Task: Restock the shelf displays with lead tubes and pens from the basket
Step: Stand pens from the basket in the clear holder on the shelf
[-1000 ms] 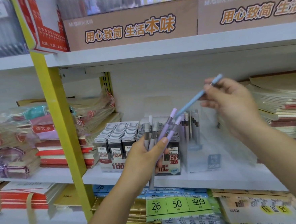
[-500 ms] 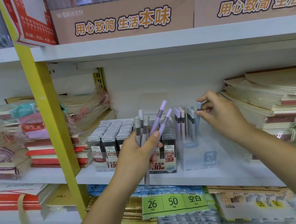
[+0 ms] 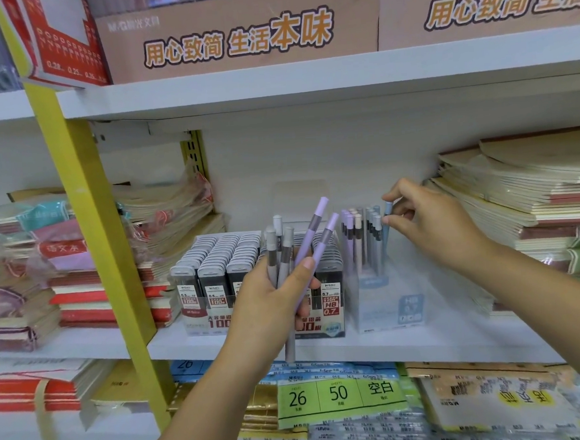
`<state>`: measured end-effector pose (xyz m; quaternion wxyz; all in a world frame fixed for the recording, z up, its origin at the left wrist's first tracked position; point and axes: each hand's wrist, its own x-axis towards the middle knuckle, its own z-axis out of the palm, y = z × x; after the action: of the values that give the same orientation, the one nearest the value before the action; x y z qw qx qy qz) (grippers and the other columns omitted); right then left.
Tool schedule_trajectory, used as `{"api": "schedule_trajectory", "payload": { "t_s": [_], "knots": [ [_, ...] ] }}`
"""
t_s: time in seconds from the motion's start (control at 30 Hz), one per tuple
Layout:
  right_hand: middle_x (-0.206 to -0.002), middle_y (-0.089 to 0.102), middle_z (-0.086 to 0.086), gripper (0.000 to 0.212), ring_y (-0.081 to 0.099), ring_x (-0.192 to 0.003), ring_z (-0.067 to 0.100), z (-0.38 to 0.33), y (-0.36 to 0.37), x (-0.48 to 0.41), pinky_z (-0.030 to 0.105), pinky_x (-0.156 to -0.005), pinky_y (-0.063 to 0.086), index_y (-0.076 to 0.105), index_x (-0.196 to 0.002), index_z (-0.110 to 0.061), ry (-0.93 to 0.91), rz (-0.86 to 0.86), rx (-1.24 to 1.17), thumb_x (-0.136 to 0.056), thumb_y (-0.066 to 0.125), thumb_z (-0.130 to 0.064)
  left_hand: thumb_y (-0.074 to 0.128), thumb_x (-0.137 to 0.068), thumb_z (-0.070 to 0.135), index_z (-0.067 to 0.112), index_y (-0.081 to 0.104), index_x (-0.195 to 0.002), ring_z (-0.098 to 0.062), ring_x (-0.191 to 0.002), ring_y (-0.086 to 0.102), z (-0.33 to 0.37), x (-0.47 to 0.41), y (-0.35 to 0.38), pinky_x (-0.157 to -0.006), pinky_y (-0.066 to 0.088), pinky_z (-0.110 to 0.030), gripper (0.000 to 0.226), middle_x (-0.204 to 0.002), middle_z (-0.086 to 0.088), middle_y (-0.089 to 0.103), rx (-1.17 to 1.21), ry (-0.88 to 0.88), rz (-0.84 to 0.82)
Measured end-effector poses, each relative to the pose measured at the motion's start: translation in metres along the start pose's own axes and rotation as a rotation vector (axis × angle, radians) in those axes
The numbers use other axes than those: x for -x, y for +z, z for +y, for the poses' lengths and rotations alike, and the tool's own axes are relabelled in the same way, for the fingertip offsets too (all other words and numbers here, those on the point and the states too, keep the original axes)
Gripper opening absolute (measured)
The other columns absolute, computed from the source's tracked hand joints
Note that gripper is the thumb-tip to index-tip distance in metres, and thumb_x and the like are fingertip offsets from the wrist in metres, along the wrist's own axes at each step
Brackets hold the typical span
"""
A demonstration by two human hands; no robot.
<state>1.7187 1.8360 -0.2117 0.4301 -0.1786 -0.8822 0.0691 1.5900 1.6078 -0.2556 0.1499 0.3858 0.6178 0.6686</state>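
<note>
The left hand (image 3: 273, 300) is seen nearest, its fingers and thumb curled round a bundle of pens (image 3: 285, 251). Three grey and two lilac pens are fanned upward, and one grey barrel end sticks out below the palm. The lower parts of the others are hidden by the hand.

Behind the bundle, on the white shelf (image 3: 462, 341), lead tubes (image 3: 215, 256) are packed upright in rows in display cartons marked 0.5 and 0.7. Part of the printing is covered by the hand.

Just beside them to the right a clear pen display box (image 3: 384, 306) is set, its walls hard to make out. Lilac, cream and grey standing pens (image 3: 354, 229) are held in its rear part.

The right hand (image 3: 433, 230) is stretched over that box. A light-blue pen (image 3: 387, 226) is pinched near its top between thumb and forefinger, upright at the right end of the row, with the other fingers loosely curled. Its lower part is blurred, so it cannot be told whether its tip is seated in the box.

Farther right, stacked notebooks (image 3: 526, 189) are cut off by the frame edge. At the left, past a yellow upright (image 3: 89, 213), wrapped notebook packs (image 3: 47, 257) are blurred. On the shelf above, cardboard cartons (image 3: 234, 34) are cropped at the top.
</note>
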Motion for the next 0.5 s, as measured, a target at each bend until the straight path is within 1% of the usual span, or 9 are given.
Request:
{"api": "schedule_trajectory", "payload": {
  "t_s": [0.1,0.17,0.33,0.43,0.5],
  "knots": [
    [-0.086,0.065,-0.001,0.023,0.059,-0.079,0.017,0.0032,0.0014,-0.0012,0.029,-0.068,0.044,0.057,-0.103,-0.022,0.014,0.012,-0.007,-0.086,0.072,-0.021,0.063,-0.095,0.038,0.025,0.068,-0.098,-0.006,-0.05,0.057,-0.0006,0.0006,0.0005,-0.051,0.05,-0.02,0.015,-0.076,0.008,0.074,-0.008,0.002,0.005],
    [-0.087,0.065,-0.001,0.022,0.059,-0.08,0.017,0.0049,0.0032,-0.0007,0.027,-0.068,0.041,0.057,-0.104,-0.022,0.021,0.011,0.005,-0.087,0.071,-0.021,0.063,-0.095,0.039,0.025,0.069,-0.096,-0.006,-0.051,0.057,-0.0005,0.0017,0.0015,-0.051,0.051,-0.022,0.015,-0.077,0.007,0.074,-0.012,-0.006,0.003],
    [-0.085,0.068,-0.002,0.022,0.062,-0.081,0.017,0.0043,0.0013,-0.0006,0.029,-0.07,0.045,0.056,-0.102,-0.024,0.047,0.01,-0.016,-0.086,0.072,-0.023,0.064,-0.094,0.04,0.025,0.068,-0.09,-0.008,-0.053,0.058,-0.0006,0.0035,0.0037,-0.055,0.052,-0.027,0.016,-0.08,-0.003,0.073,-0.021,-0.016,0.001],
    [-0.084,0.068,-0.001,0.022,0.063,-0.081,0.019,0.0045,0.0023,0.0006,0.034,-0.071,0.05,0.056,-0.101,-0.022,0.025,0.023,0.026,-0.086,0.072,-0.023,0.063,-0.094,0.04,0.025,0.068,-0.09,-0.006,-0.052,0.058,0.0001,0.0045,0.0053,-0.053,0.052,-0.023,0.016,-0.079,0.003,0.074,-0.027,-0.015,0.006],
    [-0.084,0.068,0.0,0.021,0.062,-0.082,0.02,0.0064,0.0046,0.0016,0.035,-0.071,0.05,0.057,-0.101,-0.021,0.018,0.01,0.037,-0.086,0.072,-0.022,0.063,-0.095,0.039,0.025,0.067,-0.092,-0.003,-0.051,0.058,0.0005,0.005,0.0063,-0.05,0.05,-0.019,0.015,-0.077,0.008,0.074,-0.023,-0.018,0.003]
  ]
}}
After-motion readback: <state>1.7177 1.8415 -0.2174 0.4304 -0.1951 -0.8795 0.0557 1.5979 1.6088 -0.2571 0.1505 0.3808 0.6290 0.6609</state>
